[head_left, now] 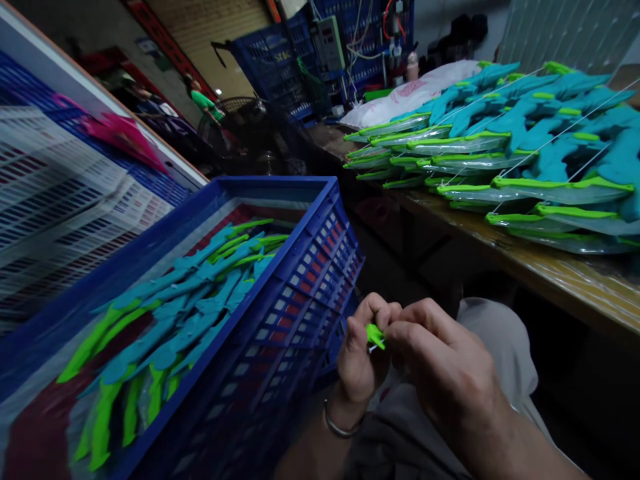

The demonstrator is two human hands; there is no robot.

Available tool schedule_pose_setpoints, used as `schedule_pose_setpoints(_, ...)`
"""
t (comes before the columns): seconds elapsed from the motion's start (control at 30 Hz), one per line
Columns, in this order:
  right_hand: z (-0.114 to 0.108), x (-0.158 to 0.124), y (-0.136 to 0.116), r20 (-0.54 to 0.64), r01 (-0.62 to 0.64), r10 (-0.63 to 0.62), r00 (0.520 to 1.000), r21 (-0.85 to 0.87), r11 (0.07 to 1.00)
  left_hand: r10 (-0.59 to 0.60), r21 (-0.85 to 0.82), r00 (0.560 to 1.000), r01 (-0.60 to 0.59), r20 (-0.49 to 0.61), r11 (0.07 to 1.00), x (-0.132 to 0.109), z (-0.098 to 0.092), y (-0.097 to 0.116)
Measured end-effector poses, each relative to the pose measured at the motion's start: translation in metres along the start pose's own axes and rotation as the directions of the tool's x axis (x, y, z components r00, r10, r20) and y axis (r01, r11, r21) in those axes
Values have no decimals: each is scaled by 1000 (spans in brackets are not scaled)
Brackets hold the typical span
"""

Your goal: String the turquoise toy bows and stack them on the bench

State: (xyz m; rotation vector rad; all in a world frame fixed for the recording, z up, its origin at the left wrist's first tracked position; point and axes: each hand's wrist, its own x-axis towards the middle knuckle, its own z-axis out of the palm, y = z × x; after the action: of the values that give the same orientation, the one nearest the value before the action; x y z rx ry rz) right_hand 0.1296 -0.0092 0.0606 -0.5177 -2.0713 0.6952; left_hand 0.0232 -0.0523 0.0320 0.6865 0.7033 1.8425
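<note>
Above my lap, my left hand (361, 350) is closed around a small lime-green plastic piece (375, 336), whose end pokes out between thumb and fingers. A short white bit, perhaps string, shows just under it. Pressed up against the piece from the right is my right hand (440, 353), its fingers pinched together; their tips and whatever they grip are hidden. The rest of the green piece is covered by my hands. A metal bangle (343, 424) circles my left wrist.
To the left, a blue plastic crate (300, 267) holds several turquoise and green toy bows (200, 273). More strung bows (530, 140) are piled on a wooden table (575, 287) at right, beside a white sack (415, 93). People and a fan are behind.
</note>
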Motion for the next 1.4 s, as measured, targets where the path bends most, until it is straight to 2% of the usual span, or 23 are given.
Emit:
schedule_pose_setpoints(0.13,-5,7,2,-21,126,-127,992,-23,992,-31,9,999,31,-21,999,8,3,5)
schedule_pose_setpoints(0.27,-13,10,4,10,227,-227,974,-107,968,-81,30,995,83,-59,996,7,8,10)
schedule_pose_setpoints(0.33,-16,10,8,49,262,-257,965,-178,949,-85,116,993,95,-86,989,5,8,11)
schedule_pose_setpoints(0.43,-14,8,15,37,330,-335,942,-301,895,-83,265,989,114,-122,957,0,6,7)
schedule_pose_setpoints(0.6,-9,12,23,-10,347,-377,926,-367,863,-96,341,970,169,-222,925,-5,4,3)
schedule_pose_setpoints(0.7,-17,25,18,-69,367,-408,910,-321,873,-113,328,974,174,-195,929,-3,10,5)
schedule_pose_setpoints(0.77,-29,37,11,-150,309,-361,921,-285,907,-133,299,980,172,-146,939,0,12,5)
schedule_pose_setpoints(0.87,-49,54,3,-320,103,-174,931,-227,968,-105,312,992,123,-73,942,2,10,3)
schedule_pose_setpoints(0.93,-55,56,3,-361,29,-95,928,-183,983,-85,316,995,96,-51,944,3,10,3)
schedule_pose_setpoints(1.0,-54,49,7,-291,22,-60,955,-132,991,-83,277,994,98,-65,956,4,11,5)
schedule_pose_setpoints(1.07,-47,35,12,-163,68,-79,983,-70,995,-98,228,989,120,-107,966,4,14,7)
schedule_pose_setpoints(1.17,-37,13,15,-45,109,-110,993,-21,994,-122,209,977,159,-177,965,5,18,9)
schedule_pose_setpoints(1.3,-32,3,14,-34,28,-28,999,24,999,-110,250,976,156,-188,956,5,18,9)
schedule_pose_setpoints(1.4,-28,5,19,-46,-99,113,993,237,966,-105,265,981,145,-161,953,4,15,8)
